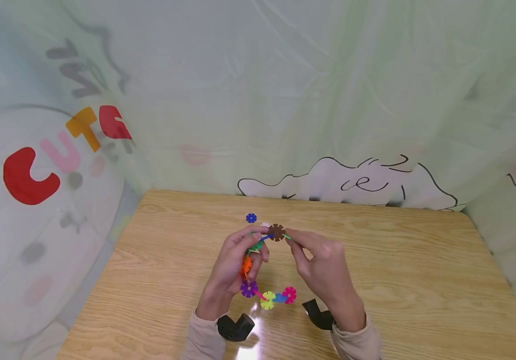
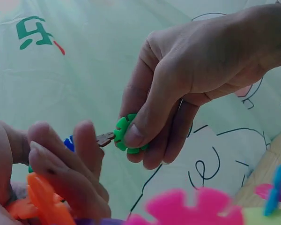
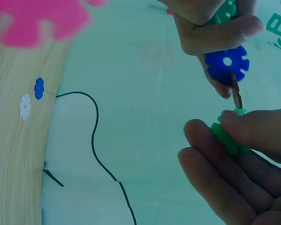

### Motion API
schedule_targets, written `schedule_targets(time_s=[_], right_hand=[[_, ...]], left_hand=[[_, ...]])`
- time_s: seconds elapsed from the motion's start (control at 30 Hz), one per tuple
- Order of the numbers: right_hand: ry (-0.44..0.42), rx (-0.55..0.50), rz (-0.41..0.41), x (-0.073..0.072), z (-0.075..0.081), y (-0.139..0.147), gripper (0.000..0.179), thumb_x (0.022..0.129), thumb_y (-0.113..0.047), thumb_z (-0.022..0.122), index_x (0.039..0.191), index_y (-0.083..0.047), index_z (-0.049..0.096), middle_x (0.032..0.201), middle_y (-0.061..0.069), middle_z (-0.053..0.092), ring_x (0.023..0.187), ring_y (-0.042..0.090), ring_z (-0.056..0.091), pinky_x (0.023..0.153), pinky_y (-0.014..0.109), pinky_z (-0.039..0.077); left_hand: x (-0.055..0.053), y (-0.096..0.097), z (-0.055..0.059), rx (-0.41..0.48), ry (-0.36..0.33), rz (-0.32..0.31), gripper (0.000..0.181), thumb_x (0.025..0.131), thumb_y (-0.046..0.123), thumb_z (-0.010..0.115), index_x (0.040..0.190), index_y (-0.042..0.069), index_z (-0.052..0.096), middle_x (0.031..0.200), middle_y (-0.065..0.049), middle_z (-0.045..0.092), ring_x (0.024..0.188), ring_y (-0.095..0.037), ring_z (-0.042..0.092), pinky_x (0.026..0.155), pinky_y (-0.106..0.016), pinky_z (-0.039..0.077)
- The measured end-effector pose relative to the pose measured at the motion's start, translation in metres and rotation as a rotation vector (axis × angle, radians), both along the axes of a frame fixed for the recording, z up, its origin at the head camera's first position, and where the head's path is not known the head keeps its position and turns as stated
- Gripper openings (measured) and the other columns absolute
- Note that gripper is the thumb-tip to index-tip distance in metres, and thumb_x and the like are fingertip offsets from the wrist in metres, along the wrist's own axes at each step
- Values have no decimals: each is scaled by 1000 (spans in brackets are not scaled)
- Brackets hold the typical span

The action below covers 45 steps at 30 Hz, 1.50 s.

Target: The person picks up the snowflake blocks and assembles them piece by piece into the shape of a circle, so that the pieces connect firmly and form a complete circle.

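Note:
My left hand [image 1: 230,262] grips a curved chain of notched plastic discs near its upper end. A blue disc [image 3: 220,64] is by its fingertips, with a brown disc [image 1: 277,232] slotted into it. Between thumb and fingers, my right hand [image 1: 327,267] pinches a bright green disc [image 2: 122,129], its edge meeting the brown one. Down the chain come a teal-green disc [image 1: 256,246], an orange disc [image 1: 246,265], a purple disc [image 1: 249,289], a yellow disc [image 1: 268,300], a light blue disc [image 1: 279,298] and a pink disc [image 1: 290,295]. Fingers partly hide the chain's left side.
Beyond the hands, a loose blue disc [image 1: 251,218] and a white disc [image 3: 24,106] lie on the wooden table [image 1: 420,280]. A printed cloth [image 1: 221,100] hangs along the table's back edge and the sides. Black devices [image 1: 236,328] sit at both wrists.

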State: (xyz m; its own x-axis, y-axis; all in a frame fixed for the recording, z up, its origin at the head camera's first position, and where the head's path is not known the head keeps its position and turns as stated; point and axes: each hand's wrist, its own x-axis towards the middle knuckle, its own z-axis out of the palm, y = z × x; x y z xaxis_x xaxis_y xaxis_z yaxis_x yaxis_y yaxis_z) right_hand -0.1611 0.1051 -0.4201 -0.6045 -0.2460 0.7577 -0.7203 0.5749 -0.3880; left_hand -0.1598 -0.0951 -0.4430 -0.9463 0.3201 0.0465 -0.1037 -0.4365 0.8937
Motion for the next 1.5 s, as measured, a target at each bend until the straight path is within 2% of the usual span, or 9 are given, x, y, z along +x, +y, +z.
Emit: schedule_targets(time_s=[0.2,0.37,0.5,0.57,0.67,0.83,0.93,1.17,1.5], right_hand=[[-44,32,11,1,-1,0,28,75,16,86,98,-1,83,92,11,82,80,23,82,69,34,66],[-45,24,-28,3,-1,-4,26,75,14,87,98,4,81,87,13,81,72,20,80,59,29,64],[-82,-23,-56,4,-2,-8,34,76,15,87,106,10,72,89,20,80,76,26,81,63,28,64],[-107,-62,-66,4,-3,-9,34,75,18,86,102,10,66,90,22,80,78,29,81,65,27,64],[-131,-132,-81,4,-4,-11,32,72,22,85,85,5,62,87,22,79,80,31,81,66,24,63],[-126,-190,-111,3,-7,-15,31,71,26,83,74,3,62,85,21,79,78,30,81,61,23,63],[-123,-194,-126,3,-8,-18,31,71,26,80,71,1,63,85,20,79,78,29,81,60,26,63],[-105,-201,-164,4,-9,-22,29,70,25,82,68,1,65,78,18,79,66,29,79,55,29,62],[-139,-202,-184,6,-11,-26,26,71,18,88,71,2,67,75,17,78,59,27,77,54,25,61]], left_hand=[[-1,-2,-2,-37,-14,-59,24,108,14,43,116,16,66,69,6,63,38,-1,46,37,-15,34],[-2,0,-2,-108,-19,-14,17,111,21,52,107,17,68,61,8,59,36,-1,44,36,-16,33],[-2,2,-3,-134,-15,41,16,110,20,55,105,17,70,58,8,60,35,-3,45,35,-17,34],[-2,3,-3,-135,-24,63,16,109,20,57,105,16,72,58,7,61,35,-3,46,34,-17,34],[-2,3,-3,-130,-33,77,16,108,18,59,105,15,74,59,6,62,36,-4,46,34,-17,34],[-3,4,-2,-140,-39,91,16,107,15,60,102,14,75,59,5,63,36,-3,47,34,-16,34],[-2,4,-2,-149,-44,112,16,107,14,60,103,10,75,58,4,63,36,-3,46,33,-16,33],[0,8,-1,-195,-31,168,29,105,13,63,113,-14,69,57,5,62,35,-3,43,34,-16,32],[-1,9,-2,-204,-14,171,29,106,10,61,117,-16,68,58,6,63,35,-2,42,34,-15,32]])
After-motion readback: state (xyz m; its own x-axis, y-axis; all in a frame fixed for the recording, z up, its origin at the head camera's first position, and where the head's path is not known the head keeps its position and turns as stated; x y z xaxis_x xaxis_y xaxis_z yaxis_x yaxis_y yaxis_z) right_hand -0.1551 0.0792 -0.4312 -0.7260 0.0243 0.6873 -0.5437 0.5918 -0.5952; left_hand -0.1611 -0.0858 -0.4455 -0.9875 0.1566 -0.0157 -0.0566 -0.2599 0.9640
